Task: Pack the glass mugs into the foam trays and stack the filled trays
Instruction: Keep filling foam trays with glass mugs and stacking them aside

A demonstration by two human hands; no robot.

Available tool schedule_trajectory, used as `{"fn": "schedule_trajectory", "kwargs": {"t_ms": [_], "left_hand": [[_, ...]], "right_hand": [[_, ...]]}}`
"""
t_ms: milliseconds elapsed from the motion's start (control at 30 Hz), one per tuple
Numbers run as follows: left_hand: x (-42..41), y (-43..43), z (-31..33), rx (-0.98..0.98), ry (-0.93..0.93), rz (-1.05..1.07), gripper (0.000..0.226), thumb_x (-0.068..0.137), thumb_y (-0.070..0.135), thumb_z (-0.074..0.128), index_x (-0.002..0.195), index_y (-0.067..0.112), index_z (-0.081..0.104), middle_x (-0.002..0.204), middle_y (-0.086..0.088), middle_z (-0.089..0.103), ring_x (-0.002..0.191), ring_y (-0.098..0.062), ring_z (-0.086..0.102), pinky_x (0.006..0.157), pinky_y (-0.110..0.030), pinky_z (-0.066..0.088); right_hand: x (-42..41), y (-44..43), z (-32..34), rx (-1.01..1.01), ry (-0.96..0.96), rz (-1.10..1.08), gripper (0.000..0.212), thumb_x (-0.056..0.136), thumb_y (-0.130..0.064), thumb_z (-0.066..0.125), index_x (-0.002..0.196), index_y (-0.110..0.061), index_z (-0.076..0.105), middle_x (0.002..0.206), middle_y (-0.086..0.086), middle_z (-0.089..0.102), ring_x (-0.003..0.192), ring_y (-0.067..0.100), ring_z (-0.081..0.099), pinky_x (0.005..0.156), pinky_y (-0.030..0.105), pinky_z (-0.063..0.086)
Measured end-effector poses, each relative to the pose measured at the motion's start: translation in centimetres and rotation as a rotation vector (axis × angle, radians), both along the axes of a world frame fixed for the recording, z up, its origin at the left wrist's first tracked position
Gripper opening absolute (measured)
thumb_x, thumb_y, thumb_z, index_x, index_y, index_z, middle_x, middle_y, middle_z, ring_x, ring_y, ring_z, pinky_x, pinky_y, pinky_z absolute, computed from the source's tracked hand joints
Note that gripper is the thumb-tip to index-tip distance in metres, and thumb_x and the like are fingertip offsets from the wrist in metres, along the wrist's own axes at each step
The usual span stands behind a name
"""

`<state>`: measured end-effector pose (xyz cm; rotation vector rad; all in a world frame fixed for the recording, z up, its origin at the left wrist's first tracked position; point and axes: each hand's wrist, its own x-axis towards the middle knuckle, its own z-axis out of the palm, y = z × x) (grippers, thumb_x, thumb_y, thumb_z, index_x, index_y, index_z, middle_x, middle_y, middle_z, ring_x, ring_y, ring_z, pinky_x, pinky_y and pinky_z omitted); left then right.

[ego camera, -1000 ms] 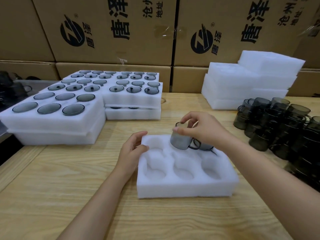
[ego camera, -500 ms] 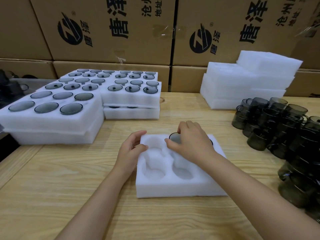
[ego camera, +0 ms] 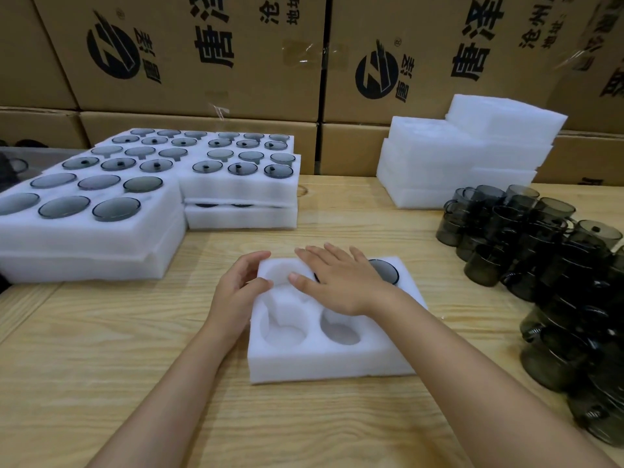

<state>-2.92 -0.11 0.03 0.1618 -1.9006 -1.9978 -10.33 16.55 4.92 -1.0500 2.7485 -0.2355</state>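
A white foam tray (ego camera: 324,364) with round pockets lies on the wooden table in front of me. My right hand (ego camera: 341,282) lies flat, fingers straight, over the tray's back middle pocket, covering a smoky glass mug there. Another mug (ego camera: 385,271) sits in the back right pocket, its rim showing beside my wrist. My left hand (ego camera: 238,288) holds the tray's back left corner with curled fingers. The two near pockets I can see are empty. Several loose dark glass mugs (ego camera: 540,251) crowd the table's right side.
Filled foam trays (ego camera: 101,224) are stacked at the left and back left (ego camera: 241,194). A pile of empty foam trays (ego camera: 466,157) stands at the back right. Cardboard boxes (ego camera: 202,52) wall off the far edge of the table.
My right hand lowered the mug it held above the tray into the back middle pocket, then flattened on top of it. My left hand stayed on the tray's corner.
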Motion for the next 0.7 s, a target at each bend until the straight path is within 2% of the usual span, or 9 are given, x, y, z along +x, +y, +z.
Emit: {"fn": "schedule_trajectory", "kwargs": {"t_ms": [33, 100, 167, 200, 267, 367, 500, 700], "left_hand": [[0.0, 0.0, 0.0, 0.006, 0.002, -0.001, 0.045, 0.062, 0.013, 0.057, 0.107, 0.022, 0.063, 0.102, 0.000, 0.065, 0.094, -0.015, 0.061, 0.078, -0.027, 0.049], [-0.1, 0.0, -0.1, 0.019, 0.002, -0.006, 0.046, 0.062, 0.012, 0.058, 0.106, 0.022, 0.063, 0.098, 0.003, 0.067, 0.090, -0.011, 0.063, 0.074, -0.022, 0.050], [-0.2, 0.0, -0.1, 0.037, 0.000, -0.009, 0.046, 0.061, 0.012, 0.058, 0.106, 0.021, 0.063, 0.093, 0.005, 0.068, 0.086, -0.009, 0.063, 0.070, -0.020, 0.051], [-0.2, -0.1, -0.2, 0.043, 0.000, -0.008, 0.046, 0.061, 0.011, 0.058, 0.106, 0.021, 0.063, 0.092, 0.005, 0.068, 0.085, -0.010, 0.063, 0.069, -0.021, 0.051], [-0.3, -0.1, -0.3, 0.049, -0.001, -0.006, 0.046, 0.061, 0.012, 0.058, 0.106, 0.021, 0.064, 0.093, 0.003, 0.067, 0.086, -0.013, 0.063, 0.072, -0.025, 0.050], [-0.4, -0.2, -0.4, 0.055, 0.000, -0.001, 0.045, 0.061, 0.011, 0.059, 0.105, 0.022, 0.064, 0.094, 0.003, 0.067, 0.089, -0.016, 0.062, 0.075, -0.030, 0.048], [-0.4, -0.2, -0.4, 0.053, -0.004, -0.007, 0.045, 0.061, 0.011, 0.058, 0.105, 0.021, 0.064, 0.096, 0.000, 0.065, 0.092, -0.020, 0.060, 0.079, -0.034, 0.047], [-0.3, -0.1, -0.3, 0.055, -0.010, -0.006, 0.046, 0.061, 0.012, 0.058, 0.106, 0.019, 0.063, 0.100, -0.003, 0.064, 0.095, -0.023, 0.059, 0.082, -0.038, 0.047]], "right_hand": [[0.0, 0.2, 0.2, -0.068, -0.032, 0.000, 0.067, 0.092, -0.064, 0.019, 0.150, -0.031, 0.011, 0.157, -0.011, 0.012, 0.145, 0.011, -0.001, 0.117, 0.042, -0.005], [-0.3, 1.3, 1.0, -0.327, -0.092, -0.082, 0.063, 0.095, -0.056, 0.030, 0.148, -0.021, 0.025, 0.154, -0.005, 0.026, 0.144, 0.015, 0.014, 0.117, 0.038, 0.010], [-1.3, 3.8, 1.9, -0.553, 0.007, -0.319, 0.057, 0.095, -0.051, 0.039, 0.142, -0.017, 0.038, 0.148, 0.000, 0.038, 0.134, 0.020, 0.036, 0.110, 0.037, 0.028], [-1.9, 5.4, 2.2, -0.578, 0.120, -0.472, 0.053, 0.095, -0.048, 0.041, 0.137, -0.016, 0.044, 0.143, 0.003, 0.043, 0.127, 0.024, 0.044, 0.103, 0.038, 0.035], [-3.3, 9.0, 2.5, -0.440, 0.323, -0.761, 0.045, 0.095, -0.040, 0.043, 0.127, -0.009, 0.051, 0.133, 0.013, 0.050, 0.116, 0.034, 0.051, 0.090, 0.041, 0.041], [-4.7, 12.7, 1.7, -0.153, 0.352, -0.976, 0.038, 0.095, -0.024, 0.044, 0.125, -0.001, 0.048, 0.129, 0.020, 0.047, 0.115, 0.039, 0.048, 0.085, 0.044, 0.043], [-5.4, 14.0, 0.6, 0.068, 0.253, -1.028, 0.040, 0.090, -0.008, 0.044, 0.130, -0.001, 0.045, 0.130, 0.020, 0.049, 0.119, 0.036, 0.045, 0.086, 0.043, 0.044], [-5.4, 13.1, 0.1, 0.172, 0.330, -0.961, 0.034, 0.086, -0.001, 0.043, 0.117, -0.007, 0.056, 0.119, 0.016, 0.057, 0.112, 0.033, 0.052, 0.081, 0.040, 0.046]]}}
